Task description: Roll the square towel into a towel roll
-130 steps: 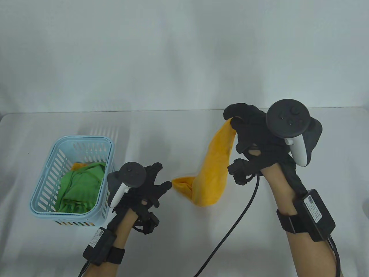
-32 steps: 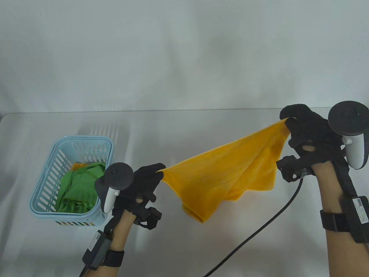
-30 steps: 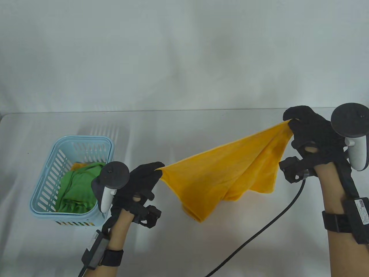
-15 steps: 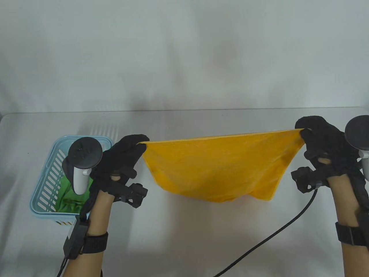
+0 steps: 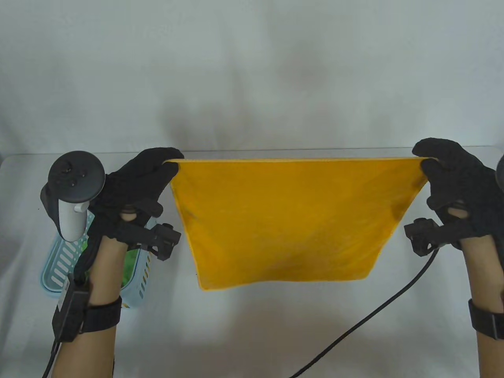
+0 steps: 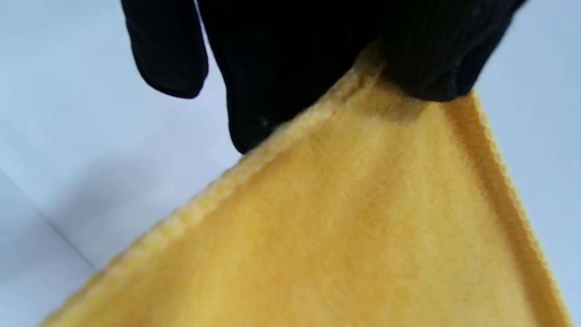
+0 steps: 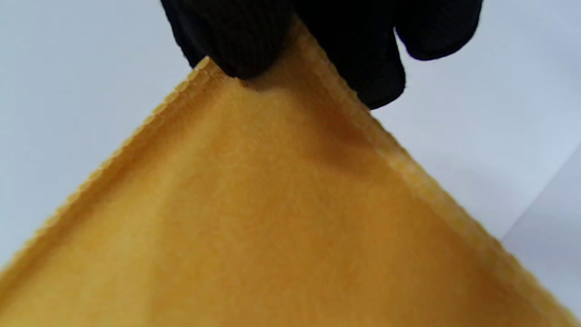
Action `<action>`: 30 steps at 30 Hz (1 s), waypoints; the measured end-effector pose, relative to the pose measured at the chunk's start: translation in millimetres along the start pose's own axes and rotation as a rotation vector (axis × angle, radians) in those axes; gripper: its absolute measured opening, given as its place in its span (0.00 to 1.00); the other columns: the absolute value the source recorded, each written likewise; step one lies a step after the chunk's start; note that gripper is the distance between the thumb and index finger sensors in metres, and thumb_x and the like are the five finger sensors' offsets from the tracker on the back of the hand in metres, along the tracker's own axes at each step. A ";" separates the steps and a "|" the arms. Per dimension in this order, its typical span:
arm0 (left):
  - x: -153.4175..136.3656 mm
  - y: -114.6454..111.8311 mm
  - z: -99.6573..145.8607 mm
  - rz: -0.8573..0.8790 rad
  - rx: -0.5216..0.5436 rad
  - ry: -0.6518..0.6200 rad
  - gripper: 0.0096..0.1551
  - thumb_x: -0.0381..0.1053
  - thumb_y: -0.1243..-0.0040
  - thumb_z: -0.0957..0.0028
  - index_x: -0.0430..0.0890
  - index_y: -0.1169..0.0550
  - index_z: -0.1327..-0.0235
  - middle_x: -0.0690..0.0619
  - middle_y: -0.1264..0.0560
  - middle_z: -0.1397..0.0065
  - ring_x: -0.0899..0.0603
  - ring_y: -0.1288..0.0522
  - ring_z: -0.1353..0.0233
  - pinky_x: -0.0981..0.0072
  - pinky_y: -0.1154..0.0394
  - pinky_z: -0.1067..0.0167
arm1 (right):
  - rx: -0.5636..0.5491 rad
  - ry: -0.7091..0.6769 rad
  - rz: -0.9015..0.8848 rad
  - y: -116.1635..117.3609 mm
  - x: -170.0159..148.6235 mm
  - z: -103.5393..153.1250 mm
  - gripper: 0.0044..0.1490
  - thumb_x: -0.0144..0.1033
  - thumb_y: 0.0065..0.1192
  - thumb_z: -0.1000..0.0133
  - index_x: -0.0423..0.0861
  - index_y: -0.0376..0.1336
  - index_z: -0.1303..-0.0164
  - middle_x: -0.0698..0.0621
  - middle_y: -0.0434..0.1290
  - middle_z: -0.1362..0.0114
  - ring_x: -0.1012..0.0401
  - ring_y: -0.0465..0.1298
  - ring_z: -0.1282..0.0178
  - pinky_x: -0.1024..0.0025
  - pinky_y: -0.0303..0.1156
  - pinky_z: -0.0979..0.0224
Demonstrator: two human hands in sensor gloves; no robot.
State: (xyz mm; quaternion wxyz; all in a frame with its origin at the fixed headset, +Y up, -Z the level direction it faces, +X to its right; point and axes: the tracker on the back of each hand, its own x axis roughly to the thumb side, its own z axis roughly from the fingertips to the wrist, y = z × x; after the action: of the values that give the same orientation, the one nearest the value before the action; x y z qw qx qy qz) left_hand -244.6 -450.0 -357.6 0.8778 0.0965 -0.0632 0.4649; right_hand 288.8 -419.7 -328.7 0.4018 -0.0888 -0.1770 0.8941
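A square orange towel (image 5: 287,220) hangs spread flat in the air above the table, its top edge pulled taut and level. My left hand (image 5: 169,160) pinches the towel's top left corner, and the left wrist view shows the towel (image 6: 345,227) under my gloved fingers (image 6: 422,59). My right hand (image 5: 425,160) pinches the top right corner, seen close in the right wrist view on the towel (image 7: 281,218) beneath the fingers (image 7: 236,41). The lower edge hangs free in front of me.
A light blue slotted basket (image 5: 55,271) holding green cloth stands at the left, mostly hidden behind my left forearm. A black cable (image 5: 354,327) trails from my right wrist across the table front. The white table (image 5: 252,334) meets a pale backdrop.
Both hands rose and moved apart with the towel's corners. The towel went from a sagging, crumpled sheet to a flat, taut one. My left arm now covers the basket.
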 end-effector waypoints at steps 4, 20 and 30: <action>-32.3 -20.3 -32.6 -0.125 -0.051 0.160 0.22 0.56 0.36 0.57 0.60 0.15 0.49 0.60 0.16 0.42 0.46 0.15 0.39 0.40 0.29 0.31 | 0.029 0.109 0.237 51.1 -17.1 -31.1 0.23 0.36 0.65 0.54 0.61 0.71 0.48 0.56 0.80 0.46 0.54 0.79 0.43 0.47 0.70 0.32; -18.4 -22.7 -68.0 -0.144 -0.029 0.207 0.22 0.57 0.37 0.57 0.63 0.16 0.49 0.60 0.19 0.36 0.45 0.18 0.34 0.40 0.30 0.30 | -0.031 0.290 -0.166 54.1 -23.6 -68.7 0.22 0.38 0.63 0.53 0.64 0.70 0.49 0.57 0.73 0.32 0.51 0.74 0.31 0.45 0.66 0.28; -79.6 -70.9 -30.6 -0.163 -0.137 0.310 0.22 0.56 0.37 0.56 0.60 0.16 0.48 0.59 0.19 0.36 0.45 0.18 0.34 0.40 0.30 0.30 | 0.110 0.321 -0.042 86.2 -80.4 -37.1 0.22 0.37 0.63 0.53 0.63 0.70 0.49 0.57 0.74 0.33 0.50 0.74 0.31 0.44 0.66 0.28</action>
State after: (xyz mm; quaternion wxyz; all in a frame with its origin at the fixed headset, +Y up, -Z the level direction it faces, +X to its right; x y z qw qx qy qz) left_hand -229.8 -546.0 -411.2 0.9163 -0.0315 0.0493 0.3963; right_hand 293.9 -523.8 -395.0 0.4479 -0.2046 -0.0631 0.8681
